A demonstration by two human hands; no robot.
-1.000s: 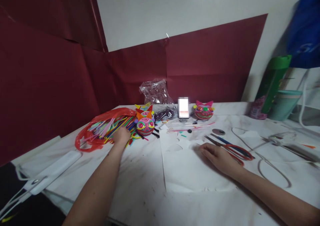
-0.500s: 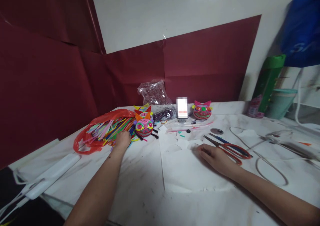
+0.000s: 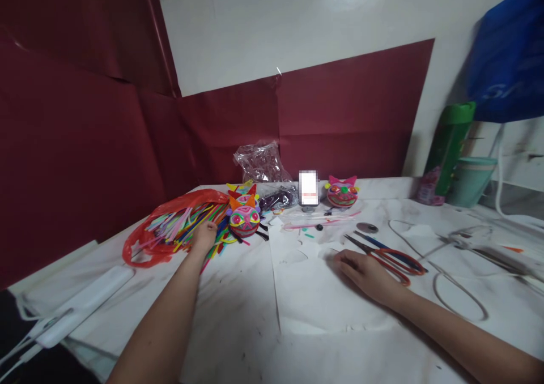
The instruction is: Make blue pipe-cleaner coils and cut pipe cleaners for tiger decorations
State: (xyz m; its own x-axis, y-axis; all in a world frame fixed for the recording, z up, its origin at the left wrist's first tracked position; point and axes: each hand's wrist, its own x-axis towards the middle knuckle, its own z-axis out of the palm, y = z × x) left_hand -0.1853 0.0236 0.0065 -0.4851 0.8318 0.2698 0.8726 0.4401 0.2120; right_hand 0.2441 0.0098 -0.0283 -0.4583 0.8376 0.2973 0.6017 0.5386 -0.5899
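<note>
My left hand (image 3: 204,235) is curled down onto a loose pile of colourful pipe cleaners (image 3: 182,225) in a red plastic bag (image 3: 131,251). Its fingers are closed, and what lies between them is hidden. Just right of it sits a round animal head (image 3: 244,221) with orange ears, with another one partly hidden behind. My right hand (image 3: 357,268) rests on a white sheet of paper (image 3: 314,296), fingers loosely bent, with no object visible in them. Beside it lie scissors (image 3: 397,262) with orange-red handles and a blue-handled tool behind them.
A pink-eared animal head (image 3: 342,194) and a small device with a blurred screen (image 3: 308,188) stand at the back. Clear plastic wrap (image 3: 259,163) leans on the wall. Looped cord (image 3: 461,302) lies right. A white power strip (image 3: 89,304) lies left; a green cup (image 3: 471,180) stands back right.
My left hand has drawn back slightly left from the animal head, and a pink pipe cleaner end now shows below it. The right hand stays on the paper. The view has shifted slightly.
</note>
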